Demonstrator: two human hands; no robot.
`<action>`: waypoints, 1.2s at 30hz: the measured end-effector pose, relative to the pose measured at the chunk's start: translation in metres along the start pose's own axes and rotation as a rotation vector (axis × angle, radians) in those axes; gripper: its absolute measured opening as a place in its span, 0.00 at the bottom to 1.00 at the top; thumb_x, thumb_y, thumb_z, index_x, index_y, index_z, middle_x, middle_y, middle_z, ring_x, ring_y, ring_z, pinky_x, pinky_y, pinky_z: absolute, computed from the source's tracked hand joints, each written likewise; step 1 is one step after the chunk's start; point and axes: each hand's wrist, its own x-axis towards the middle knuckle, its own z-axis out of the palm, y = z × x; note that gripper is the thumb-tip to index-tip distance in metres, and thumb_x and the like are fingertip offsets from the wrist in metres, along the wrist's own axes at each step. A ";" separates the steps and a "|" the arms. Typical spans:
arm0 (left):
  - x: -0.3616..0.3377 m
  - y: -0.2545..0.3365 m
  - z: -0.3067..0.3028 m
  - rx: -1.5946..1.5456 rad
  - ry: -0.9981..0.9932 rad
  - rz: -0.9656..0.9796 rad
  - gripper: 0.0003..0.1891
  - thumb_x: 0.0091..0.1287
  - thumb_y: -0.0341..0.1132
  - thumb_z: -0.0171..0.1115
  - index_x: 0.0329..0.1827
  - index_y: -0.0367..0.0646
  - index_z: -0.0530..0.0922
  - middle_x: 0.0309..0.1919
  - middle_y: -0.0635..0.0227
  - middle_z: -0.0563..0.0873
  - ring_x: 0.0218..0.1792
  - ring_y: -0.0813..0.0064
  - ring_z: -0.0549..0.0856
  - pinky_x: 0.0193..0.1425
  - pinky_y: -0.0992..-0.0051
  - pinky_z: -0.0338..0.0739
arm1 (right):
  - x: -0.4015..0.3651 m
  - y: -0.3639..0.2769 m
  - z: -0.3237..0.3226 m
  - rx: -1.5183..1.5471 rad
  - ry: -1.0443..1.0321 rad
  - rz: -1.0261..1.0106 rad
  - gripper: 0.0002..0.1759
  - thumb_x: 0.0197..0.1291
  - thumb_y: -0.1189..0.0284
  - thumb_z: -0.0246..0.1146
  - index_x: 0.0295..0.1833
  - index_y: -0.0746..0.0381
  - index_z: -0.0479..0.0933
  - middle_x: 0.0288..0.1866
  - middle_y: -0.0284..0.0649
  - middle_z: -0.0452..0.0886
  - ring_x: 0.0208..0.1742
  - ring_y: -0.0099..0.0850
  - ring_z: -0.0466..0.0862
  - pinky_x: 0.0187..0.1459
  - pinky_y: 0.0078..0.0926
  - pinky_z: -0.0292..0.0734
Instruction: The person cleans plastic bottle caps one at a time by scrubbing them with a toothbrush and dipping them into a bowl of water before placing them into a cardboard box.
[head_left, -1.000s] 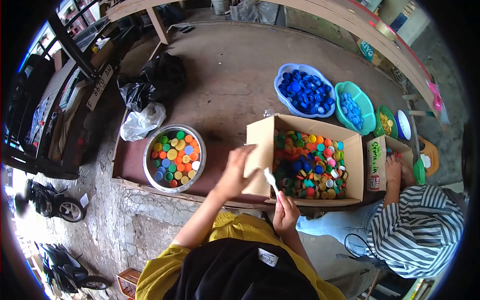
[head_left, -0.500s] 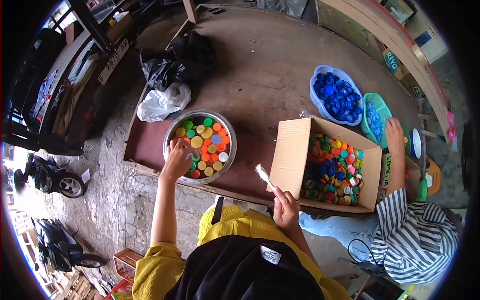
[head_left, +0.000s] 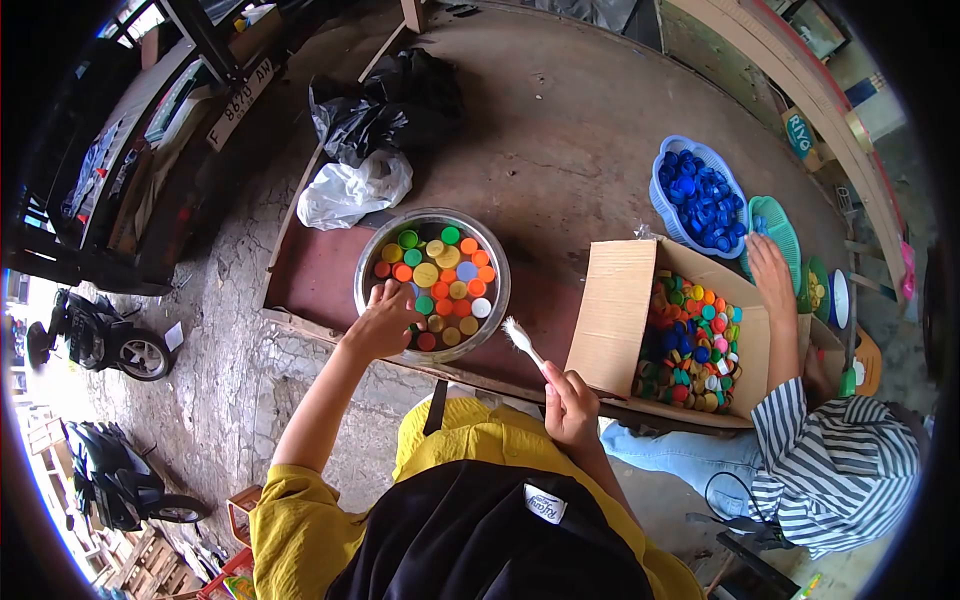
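A round metal basin [head_left: 494, 312] of colorful bottle caps floating in water stands on the table near its front edge. My left hand [head_left: 382, 322] reaches over the basin's lower left side, fingers down at the caps; whether a cap is between them cannot be made out. My right hand [head_left: 571, 405] is closed on the handle of a white brush [head_left: 522, 341], its bristles pointing up and left beside the basin. Right of the brush, an open cardboard box [head_left: 615, 315] holds many mixed caps [head_left: 700, 340].
A blue basket [head_left: 698, 196] of dark blue caps and a green basket [head_left: 780, 235] lie beyond the box. Black [head_left: 385, 105] and white [head_left: 355, 190] plastic bags are at the back left. A co-worker in a striped shirt [head_left: 830, 465] reaches toward the baskets.
The view has shifted, so the table things appear farther right. My left hand stays over the basin's caps. The co-worker's hand has moved left, toward the blue and green baskets.
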 end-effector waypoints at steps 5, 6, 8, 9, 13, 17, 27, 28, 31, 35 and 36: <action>0.007 -0.010 0.015 0.025 0.055 0.075 0.11 0.47 0.29 0.65 0.35 0.53 0.85 0.41 0.67 0.71 0.51 0.64 0.68 0.57 0.63 0.61 | 0.001 0.000 0.008 -0.042 0.042 0.038 0.24 0.56 0.82 0.57 0.60 0.58 0.72 0.28 0.41 0.74 0.25 0.34 0.78 0.25 0.28 0.75; 0.008 -0.011 0.016 0.033 0.042 0.076 0.11 0.47 0.29 0.65 0.35 0.53 0.85 0.41 0.67 0.71 0.51 0.64 0.68 0.57 0.63 0.61 | 0.001 -0.001 0.009 -0.043 0.041 0.045 0.24 0.56 0.82 0.57 0.60 0.58 0.72 0.28 0.41 0.74 0.25 0.34 0.78 0.25 0.28 0.75; 0.009 -0.014 0.018 0.038 0.063 0.121 0.10 0.48 0.29 0.61 0.33 0.53 0.85 0.41 0.67 0.72 0.49 0.63 0.68 0.53 0.65 0.63 | 0.000 -0.001 0.013 -0.047 0.040 0.060 0.24 0.56 0.83 0.57 0.60 0.58 0.72 0.27 0.41 0.74 0.24 0.34 0.78 0.25 0.28 0.74; 0.009 -0.015 0.017 0.042 0.074 0.142 0.10 0.49 0.29 0.60 0.32 0.53 0.85 0.40 0.66 0.72 0.48 0.63 0.68 0.52 0.65 0.64 | 0.000 -0.002 0.015 -0.043 0.058 0.050 0.22 0.57 0.83 0.56 0.59 0.60 0.72 0.29 0.42 0.76 0.24 0.32 0.77 0.24 0.26 0.72; 0.007 -0.014 0.010 0.028 0.015 0.142 0.10 0.47 0.31 0.60 0.32 0.52 0.84 0.40 0.64 0.71 0.48 0.62 0.68 0.51 0.65 0.64 | 0.002 -0.004 0.023 -0.030 0.096 0.042 0.19 0.59 0.83 0.55 0.56 0.64 0.74 0.32 0.45 0.79 0.22 0.29 0.75 0.22 0.21 0.68; 0.008 -0.014 0.009 0.036 -0.031 0.152 0.12 0.46 0.37 0.60 0.35 0.51 0.84 0.41 0.61 0.70 0.48 0.61 0.68 0.52 0.63 0.63 | 0.004 -0.011 0.026 -0.024 0.068 0.079 0.24 0.56 0.83 0.57 0.60 0.59 0.71 0.27 0.42 0.74 0.24 0.35 0.78 0.25 0.29 0.75; 0.007 -0.011 -0.001 -0.031 -0.006 0.180 0.12 0.45 0.41 0.62 0.31 0.46 0.80 0.39 0.61 0.74 0.49 0.60 0.69 0.53 0.64 0.63 | 0.002 -0.009 0.027 -0.026 0.077 0.048 0.25 0.56 0.83 0.57 0.60 0.58 0.71 0.28 0.42 0.74 0.24 0.35 0.78 0.25 0.29 0.75; 0.005 -0.010 -0.002 -0.032 -0.061 0.152 0.13 0.46 0.40 0.63 0.34 0.47 0.80 0.39 0.63 0.75 0.50 0.61 0.70 0.53 0.63 0.63 | 0.002 -0.008 0.026 -0.025 0.073 0.045 0.25 0.56 0.83 0.57 0.60 0.58 0.71 0.28 0.41 0.74 0.24 0.35 0.78 0.25 0.29 0.75; 0.001 -0.006 -0.008 -0.071 -0.182 0.080 0.14 0.48 0.38 0.63 0.40 0.47 0.80 0.37 0.66 0.79 0.50 0.65 0.74 0.55 0.64 0.62 | 0.001 -0.005 0.023 -0.025 0.068 0.036 0.25 0.56 0.83 0.57 0.60 0.58 0.72 0.28 0.41 0.74 0.24 0.34 0.78 0.25 0.29 0.75; -0.007 -0.003 -0.012 -0.235 -0.197 0.005 0.15 0.51 0.34 0.63 0.43 0.46 0.79 0.37 0.68 0.82 0.47 0.68 0.78 0.56 0.68 0.61 | -0.001 -0.002 0.019 -0.022 0.053 0.027 0.25 0.55 0.83 0.57 0.60 0.58 0.72 0.28 0.41 0.74 0.25 0.34 0.78 0.25 0.29 0.75; -0.009 -0.003 -0.013 -0.279 -0.194 -0.013 0.16 0.51 0.33 0.62 0.44 0.46 0.79 0.37 0.68 0.83 0.46 0.68 0.79 0.57 0.69 0.61 | -0.001 -0.002 0.019 -0.015 0.048 0.025 0.25 0.55 0.83 0.57 0.60 0.58 0.72 0.28 0.41 0.74 0.25 0.34 0.78 0.25 0.29 0.75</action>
